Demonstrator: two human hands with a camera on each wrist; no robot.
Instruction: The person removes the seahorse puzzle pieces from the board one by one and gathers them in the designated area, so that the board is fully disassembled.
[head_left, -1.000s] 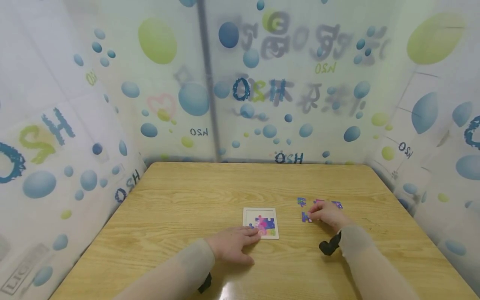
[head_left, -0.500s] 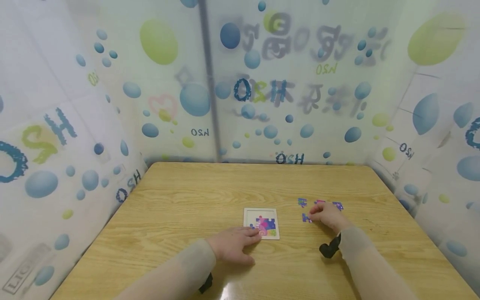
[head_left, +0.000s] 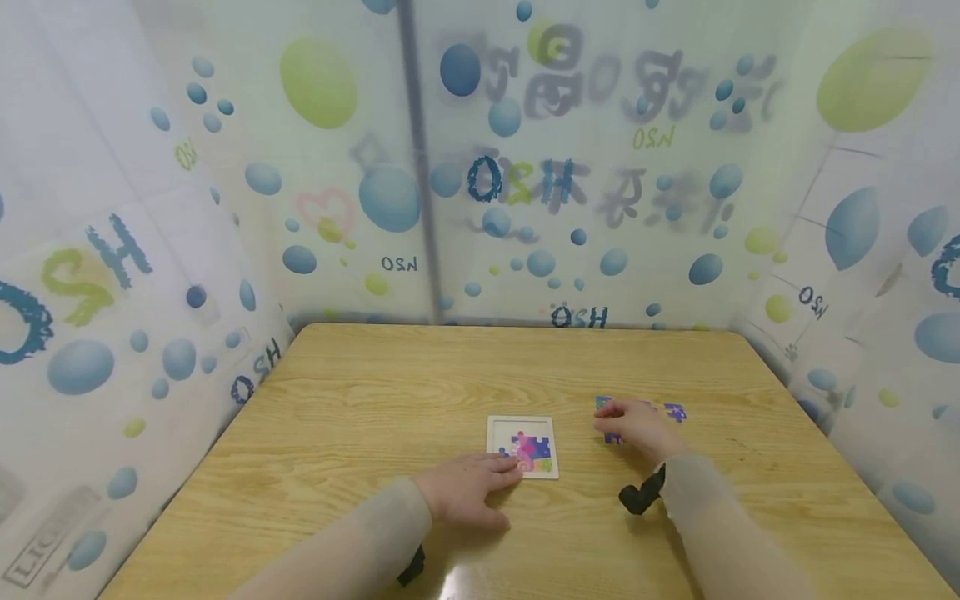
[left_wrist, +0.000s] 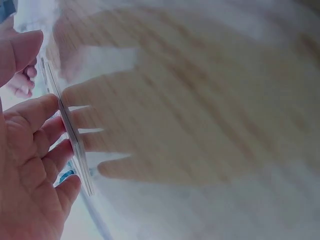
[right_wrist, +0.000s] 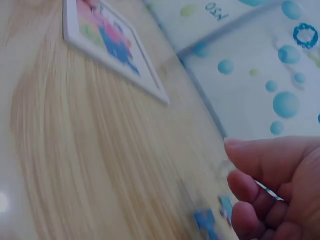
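Note:
In the head view, a white puzzle frame (head_left: 491,429) lies on the table with a partly filled pink and blue picture (head_left: 532,448) inside. My left hand (head_left: 465,487) rests with extended fingers on the frame's near left edge; the left wrist view shows its fingertips along the thin frame edge. To the right, my right hand (head_left: 633,429) is bent over loose puzzle pieces, covering some partly. In the right wrist view its thumb and index fingertip stand apart, and a thin teal and white strip (right_wrist: 270,190) shows between them; I cannot tell whether it is held.
Loose pieces lie around the right hand: a blue one (head_left: 676,412) to its right, one (head_left: 602,402) behind its fingertips and another (head_left: 612,438) below. The wooden table (head_left: 360,383) meets bubble-printed walls (head_left: 540,208) at the back and sides.
My right hand has shifted left and slightly away from me, from beside the nearest blue piece to partly over the back left piece. My left hand has stayed on the frame.

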